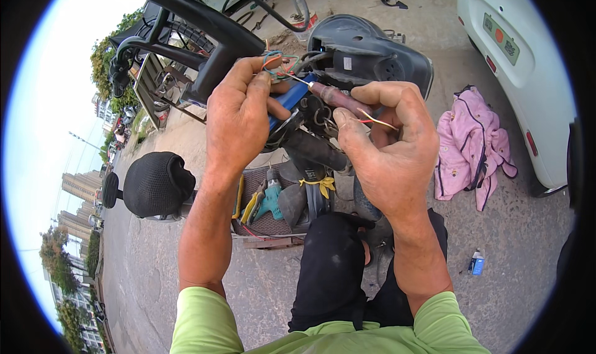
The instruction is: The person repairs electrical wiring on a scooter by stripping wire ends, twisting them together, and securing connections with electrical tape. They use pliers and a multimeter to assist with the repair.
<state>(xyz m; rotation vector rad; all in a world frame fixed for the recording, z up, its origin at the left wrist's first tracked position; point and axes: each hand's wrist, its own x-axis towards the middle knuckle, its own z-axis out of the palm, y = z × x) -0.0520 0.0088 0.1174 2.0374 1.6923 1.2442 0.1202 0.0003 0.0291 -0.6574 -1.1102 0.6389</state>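
Thin red, blue and green wires (273,61) are pinched between the fingers of my left hand (239,115). My right hand (391,146) is closed on a screwdriver-like tool with a dark red handle (335,96). Its slim metal shaft (299,79) points left and reaches the wires; whether it touches bare metal is too small to tell. A short yellow, red and white wire (375,119) shows at the handle's rear, by my right fingers. Just below the hands is a scooter's steering column (316,149), with a blue part (292,99) beside my left fingers.
Beyond my hands sits a dark plastic scooter cover (372,53). A teal power drill (271,199) and yellow-handled pliers (251,206) lie on the footboard. At right are a pink garment (472,146), a small blue box (477,264) and a white vehicle (528,75). A black padded seat (155,183) stands left.
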